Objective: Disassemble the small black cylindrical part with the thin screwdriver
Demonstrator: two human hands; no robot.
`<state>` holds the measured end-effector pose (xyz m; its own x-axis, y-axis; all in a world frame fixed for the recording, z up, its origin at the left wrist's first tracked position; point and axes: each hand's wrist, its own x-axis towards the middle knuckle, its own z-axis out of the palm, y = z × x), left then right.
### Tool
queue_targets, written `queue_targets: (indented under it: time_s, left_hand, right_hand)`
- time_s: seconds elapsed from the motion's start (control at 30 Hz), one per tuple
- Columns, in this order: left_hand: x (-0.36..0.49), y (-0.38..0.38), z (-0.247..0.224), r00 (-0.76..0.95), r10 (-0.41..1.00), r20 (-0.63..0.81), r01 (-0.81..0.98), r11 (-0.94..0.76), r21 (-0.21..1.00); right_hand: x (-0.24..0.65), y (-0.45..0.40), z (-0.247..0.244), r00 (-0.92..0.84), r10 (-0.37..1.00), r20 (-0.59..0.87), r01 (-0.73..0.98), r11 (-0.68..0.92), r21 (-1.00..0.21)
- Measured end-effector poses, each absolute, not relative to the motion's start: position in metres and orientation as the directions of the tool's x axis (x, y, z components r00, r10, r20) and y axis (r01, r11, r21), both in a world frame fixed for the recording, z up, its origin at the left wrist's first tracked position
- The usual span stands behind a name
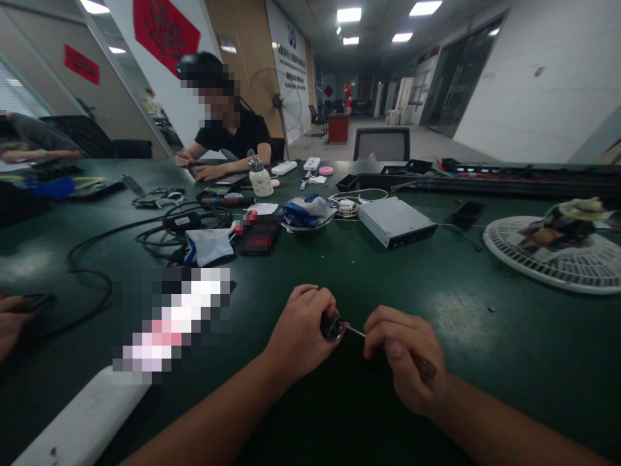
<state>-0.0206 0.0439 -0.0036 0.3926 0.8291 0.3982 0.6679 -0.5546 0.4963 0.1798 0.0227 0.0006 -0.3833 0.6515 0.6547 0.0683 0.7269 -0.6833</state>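
Gripping a dark round part [333, 328], the left hand [305, 327] has its fingers curled closed, the part's end showing beyond them toward the right hand [405, 356]. That hand's fingers fold around 1 thin-shafted tool [425, 367], its shaft running leftward from them to the part's rim; whether they touch, I cannot tell.

The box [394, 217] lies behind cylinder [333, 327] and tool [425, 367].
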Motion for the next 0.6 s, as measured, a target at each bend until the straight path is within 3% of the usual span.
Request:
queue_targets:
  time_s: [0.17,0.4,0.6]
  left_hand:
    - [-0.0207,0.0441,-0.0039,0.392,0.827,0.402,0.670,-0.556,0.491]
    - [-0.0205,0.0440,-0.0038,0.394,0.830,0.396,0.669,-0.554,0.495]
    - [-0.0205,0.0443,-0.0023,0.374,0.836,0.401,0.665,-0.543,0.512]
  right_hand:
    - [0.1777,0.0230,0.0027,-0.474,0.598,0.647,0.023,0.743,-0.669]
    - [0.1793,0.0241,-0.0008,-0.378,0.663,0.646,0.087,0.720,-0.689]
    - [0.1786,0.0239,0.0016,-0.458,0.617,0.640,0.022,0.727,-0.686]
